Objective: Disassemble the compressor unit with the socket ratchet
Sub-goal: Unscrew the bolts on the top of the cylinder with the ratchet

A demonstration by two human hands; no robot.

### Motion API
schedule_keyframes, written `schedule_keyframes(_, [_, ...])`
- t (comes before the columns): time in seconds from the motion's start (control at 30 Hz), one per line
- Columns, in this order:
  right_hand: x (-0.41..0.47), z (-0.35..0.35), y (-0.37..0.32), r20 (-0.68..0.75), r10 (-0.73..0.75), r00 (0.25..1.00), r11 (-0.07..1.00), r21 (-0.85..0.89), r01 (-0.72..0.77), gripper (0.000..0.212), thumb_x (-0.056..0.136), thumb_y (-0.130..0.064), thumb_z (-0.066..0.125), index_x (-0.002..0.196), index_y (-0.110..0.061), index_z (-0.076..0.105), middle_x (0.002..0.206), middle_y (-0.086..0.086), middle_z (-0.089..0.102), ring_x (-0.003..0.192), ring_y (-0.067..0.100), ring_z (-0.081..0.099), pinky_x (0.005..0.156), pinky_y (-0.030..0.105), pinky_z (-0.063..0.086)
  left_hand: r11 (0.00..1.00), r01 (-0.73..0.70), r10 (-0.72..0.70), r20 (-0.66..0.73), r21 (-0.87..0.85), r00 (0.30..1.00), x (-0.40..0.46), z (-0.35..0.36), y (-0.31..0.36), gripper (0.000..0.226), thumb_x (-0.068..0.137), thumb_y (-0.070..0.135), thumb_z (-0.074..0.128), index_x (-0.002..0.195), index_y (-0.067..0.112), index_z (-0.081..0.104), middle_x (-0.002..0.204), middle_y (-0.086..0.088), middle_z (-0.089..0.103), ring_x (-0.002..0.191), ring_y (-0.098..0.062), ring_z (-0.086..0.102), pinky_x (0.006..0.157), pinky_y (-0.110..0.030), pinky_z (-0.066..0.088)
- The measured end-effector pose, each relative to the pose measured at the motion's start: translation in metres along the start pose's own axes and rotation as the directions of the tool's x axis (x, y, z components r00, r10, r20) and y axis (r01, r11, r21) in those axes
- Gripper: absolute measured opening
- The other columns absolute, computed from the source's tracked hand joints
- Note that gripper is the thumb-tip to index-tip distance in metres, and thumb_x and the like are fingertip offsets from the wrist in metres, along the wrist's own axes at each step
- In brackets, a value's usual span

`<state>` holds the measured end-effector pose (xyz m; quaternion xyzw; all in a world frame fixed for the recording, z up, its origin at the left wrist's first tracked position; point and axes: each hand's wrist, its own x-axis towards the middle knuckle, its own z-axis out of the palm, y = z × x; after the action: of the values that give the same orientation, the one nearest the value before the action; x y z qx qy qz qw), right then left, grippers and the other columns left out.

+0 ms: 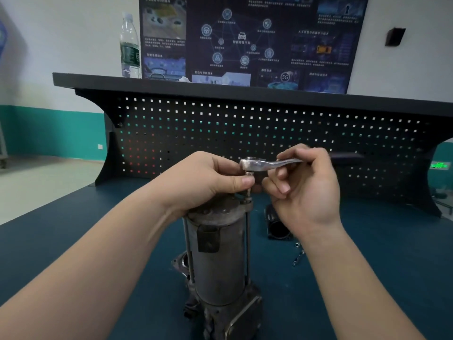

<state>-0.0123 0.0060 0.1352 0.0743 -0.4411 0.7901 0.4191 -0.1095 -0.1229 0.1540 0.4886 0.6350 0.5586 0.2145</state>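
A grey metal compressor unit (220,256) stands upright near the front middle of a dark blue table (392,253), its cylindrical body rising from a blocky base, with thin rods running up its sides. Above its top end, a silver socket ratchet (264,164) lies level, its round head seated over a short socket that reaches down to a bolt at the cylinder's upper right edge. The left hand (208,180) rests over the top of the cylinder, its thumb and fingers pinching the socket just under the ratchet head, so its grip is narrow and holding the socket. The right hand (306,187) has its fingers curled round the ratchet's handle, its grip closed on that handle; the dark far end of the handle sticks out beyond the hand, blurred. On the table just right of the cylinder lies a black ribbed part (278,225), with small silver sockets (297,256) near it. A clear plastic bottle (130,47) stands on the shelf above a black pegboard (245,133) at the back.
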Motion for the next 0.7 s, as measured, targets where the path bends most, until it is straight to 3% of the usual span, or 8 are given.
schedule_keyframes(0.07, [0.005, -0.003, 0.002, -0.034, 0.081, 0.996, 0.994, 0.076, -0.078, 0.032, 0.089, -0.016, 0.042, 0.059, -0.011, 0.053, 0.050, 0.003, 0.040, 0.038, 0.011, 0.031, 0.040, 0.020, 0.026, 0.998, -0.003, 0.008, -0.076, 0.069, 0.997, 0.002, 0.004, -0.001, 0.010, 0.072, 0.029, 0.078, 0.080, 0.024, 0.081, 0.082, 0.006, 0.077, 0.073, 0.000, 0.068, 0.068, -0.011, 0.052])
schedule_keyframes(0.13, [-0.007, -0.001, 0.006, 0.041, -0.224, 0.974, 0.961, -0.157, 0.228, 0.027, 0.087, -0.016, 0.046, 0.061, -0.014, 0.053, 0.050, 0.000, 0.044, 0.040, 0.012, 0.037, 0.043, 0.022, 0.029, 0.992, -0.007, 0.026, -0.153, 0.127, 0.988, 0.003, 0.006, -0.002, 0.003, 0.072, 0.031, 0.081, 0.074, 0.030, 0.080, 0.072, 0.008, 0.075, 0.062, 0.001, 0.062, 0.060, -0.011, 0.048])
schedule_keyframes(0.27, [-0.026, 0.005, 0.012, 0.623, -0.569, 0.536, 0.117, -0.584, 0.803, 0.020, 0.090, -0.017, 0.052, 0.070, -0.015, 0.053, 0.062, -0.006, 0.050, 0.055, 0.001, 0.044, 0.057, 0.012, 0.036, 0.997, -0.054, 0.059, -0.095, 0.054, 0.994, 0.000, 0.003, -0.004, 0.018, 0.060, 0.029, 0.084, 0.076, 0.023, 0.079, 0.070, 0.006, 0.074, 0.059, -0.001, 0.062, 0.054, -0.012, 0.047])
schedule_keyframes(0.33, [-0.020, 0.007, 0.004, 0.492, -0.521, 0.697, 0.403, -0.578, 0.709, 0.019, 0.086, -0.020, 0.052, 0.068, -0.017, 0.055, 0.057, -0.007, 0.050, 0.049, 0.003, 0.043, 0.052, 0.015, 0.036, 0.998, -0.059, 0.059, 0.002, -0.014, 0.998, -0.002, 0.000, -0.003, 0.024, 0.060, 0.032, 0.080, 0.083, 0.023, 0.080, 0.079, 0.006, 0.075, 0.066, 0.000, 0.064, 0.057, -0.011, 0.048])
schedule_keyframes(0.43, [-0.004, 0.004, -0.008, 0.155, -0.083, 0.984, 0.987, -0.124, 0.103, 0.019, 0.078, -0.015, 0.052, 0.060, -0.012, 0.057, 0.048, 0.003, 0.045, 0.036, 0.012, 0.035, 0.041, 0.018, 0.028, 0.999, -0.039, 0.040, 0.026, -0.034, 0.999, -0.003, -0.003, -0.002, 0.023, 0.064, 0.030, 0.074, 0.085, 0.025, 0.081, 0.083, 0.005, 0.076, 0.072, -0.002, 0.066, 0.063, -0.013, 0.051])
schedule_keyframes(0.53, [0.005, 0.000, -0.003, 0.036, 0.145, 0.989, 0.980, 0.133, -0.148, 0.017, 0.076, -0.016, 0.046, 0.061, -0.009, 0.051, 0.049, 0.003, 0.038, 0.035, 0.010, 0.030, 0.038, 0.017, 0.025, 0.996, -0.054, 0.059, -0.076, 0.074, 0.995, 0.000, 0.000, -0.003, 0.025, 0.062, 0.038, 0.077, 0.086, 0.030, 0.080, 0.083, 0.006, 0.077, 0.076, -0.002, 0.068, 0.073, -0.014, 0.053])
schedule_keyframes(0.6, [-0.007, 0.004, 0.002, 0.041, -0.093, 0.995, 0.995, -0.031, 0.094, 0.020, 0.082, -0.013, 0.046, 0.062, -0.008, 0.048, 0.048, 0.004, 0.039, 0.037, 0.013, 0.033, 0.041, 0.021, 0.028, 0.990, -0.066, 0.083, -0.139, 0.122, 0.987, 0.001, 0.004, -0.004, 0.015, 0.067, 0.038, 0.081, 0.082, 0.034, 0.080, 0.079, 0.004, 0.077, 0.069, -0.002, 0.064, 0.069, -0.017, 0.050])
schedule_keyframes(0.7, [-0.028, 0.011, 0.009, 0.397, -0.597, 0.697, 0.384, -0.621, 0.683, 0.023, 0.085, -0.020, 0.052, 0.064, -0.009, 0.051, 0.056, -0.006, 0.047, 0.050, 0.004, 0.044, 0.055, 0.017, 0.037, 0.989, -0.093, 0.107, -0.132, 0.113, 0.985, 0.002, 0.003, -0.005, 0.006, 0.068, 0.034, 0.081, 0.073, 0.032, 0.079, 0.070, 0.006, 0.074, 0.063, 0.000, 0.060, 0.062, -0.015, 0.047])
